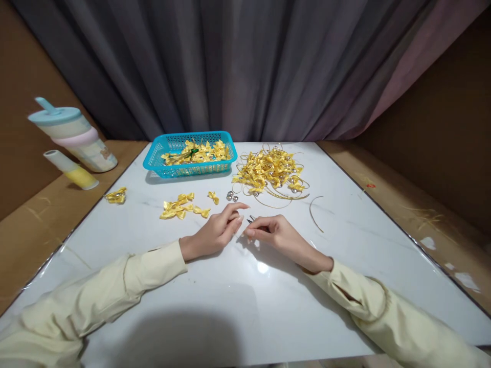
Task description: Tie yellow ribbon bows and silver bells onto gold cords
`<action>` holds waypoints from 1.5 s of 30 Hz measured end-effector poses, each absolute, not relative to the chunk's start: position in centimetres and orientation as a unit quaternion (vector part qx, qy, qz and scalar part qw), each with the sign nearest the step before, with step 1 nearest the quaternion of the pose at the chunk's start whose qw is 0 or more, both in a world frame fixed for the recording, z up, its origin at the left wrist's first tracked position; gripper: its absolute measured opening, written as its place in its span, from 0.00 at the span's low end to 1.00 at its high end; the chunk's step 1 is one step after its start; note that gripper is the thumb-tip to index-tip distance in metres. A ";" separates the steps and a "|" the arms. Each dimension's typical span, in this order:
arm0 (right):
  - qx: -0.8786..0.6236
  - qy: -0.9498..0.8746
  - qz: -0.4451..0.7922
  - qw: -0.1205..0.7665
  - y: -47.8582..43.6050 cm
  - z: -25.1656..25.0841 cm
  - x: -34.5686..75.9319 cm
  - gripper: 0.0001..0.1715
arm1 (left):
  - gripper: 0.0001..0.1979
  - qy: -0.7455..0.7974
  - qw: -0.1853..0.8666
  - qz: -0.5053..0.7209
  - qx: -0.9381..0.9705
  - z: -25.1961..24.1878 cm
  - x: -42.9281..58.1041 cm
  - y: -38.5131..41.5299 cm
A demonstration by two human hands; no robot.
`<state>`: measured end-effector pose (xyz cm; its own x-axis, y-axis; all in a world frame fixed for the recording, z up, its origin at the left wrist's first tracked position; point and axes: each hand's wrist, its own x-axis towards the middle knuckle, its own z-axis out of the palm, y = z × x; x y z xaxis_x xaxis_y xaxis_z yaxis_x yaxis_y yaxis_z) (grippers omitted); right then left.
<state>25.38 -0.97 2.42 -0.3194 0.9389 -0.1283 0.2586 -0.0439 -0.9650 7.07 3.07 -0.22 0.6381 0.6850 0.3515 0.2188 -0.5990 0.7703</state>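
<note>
My left hand is closed in a pinch above the table, its index finger stretched out over the thumb. What lies between its fingertips is too small to make out. Close beside it, my right hand is wrapped round a pair of small scissors. Their dark pointed metal tips show past the fingers; the rest is hidden in the palm. Just beyond my left fingertips are several small silver bells. Several yellow satin bows lie loose to the left, with a single bow nearer the bells.
A blue basket with bows stands at the back. Right of it is a heap of bows with bells and gold cords. One loose cord curves at right. A tumbler and a yellow-white cylinder stand at far left.
</note>
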 end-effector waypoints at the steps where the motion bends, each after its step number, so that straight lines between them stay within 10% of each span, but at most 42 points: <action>1: -0.478 -0.596 0.562 0.317 -1.0 2.7 25.4 0.13 | 0.14 0.271 0.357 0.332 0.830 -0.2 7.1 3.1; 45: -0.441 -0.529 0.664 0.293 -0.7 3.8 26.6 0.09 | 0.15 0.220 0.265 0.224 0.912 0.5 7.2 3.3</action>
